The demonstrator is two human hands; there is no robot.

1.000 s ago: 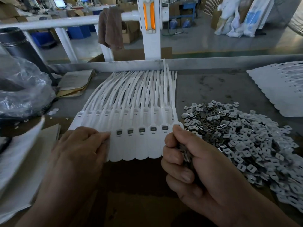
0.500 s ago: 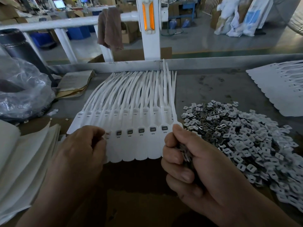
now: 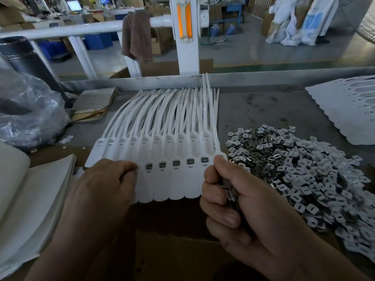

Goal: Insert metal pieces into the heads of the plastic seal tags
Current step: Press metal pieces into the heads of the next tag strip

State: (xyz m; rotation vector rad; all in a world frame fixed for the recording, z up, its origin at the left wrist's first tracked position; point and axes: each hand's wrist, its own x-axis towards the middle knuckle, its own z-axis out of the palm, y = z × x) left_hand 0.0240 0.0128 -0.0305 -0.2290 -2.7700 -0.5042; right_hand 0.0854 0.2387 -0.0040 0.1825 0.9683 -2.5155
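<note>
White plastic seal tags point(image 3: 176, 179) pinched by left hand point(image 3: 105, 185) may shift; right hand point(image 3: 253, 209) risks spilling its clutched grey metal pieces point(image 3: 230, 191).

White plastic tags point(image 3: 154, 138), smooth and matt, lie on a grey desk point(image 3: 263, 106) whose top looks scuffed, stained and dull. Toward its right edge, a heap of pieces point(image 3: 304, 169) mixes glinting bare metal with matt whitish faces. At the left edge a clear plastic bag point(image 3: 30, 110) is crinkled and glossy, with yellowed, worn paper point(image 3: 93, 104) beside it. Matt brown cardboard point(image 3: 182, 250) covers the near edge. A dull metal rim point(image 3: 284, 77) lines the far edge; beyond it, brown cloth point(image 3: 138, 37) hangs on a glossy white rail point(image 3: 60, 31)
</note>
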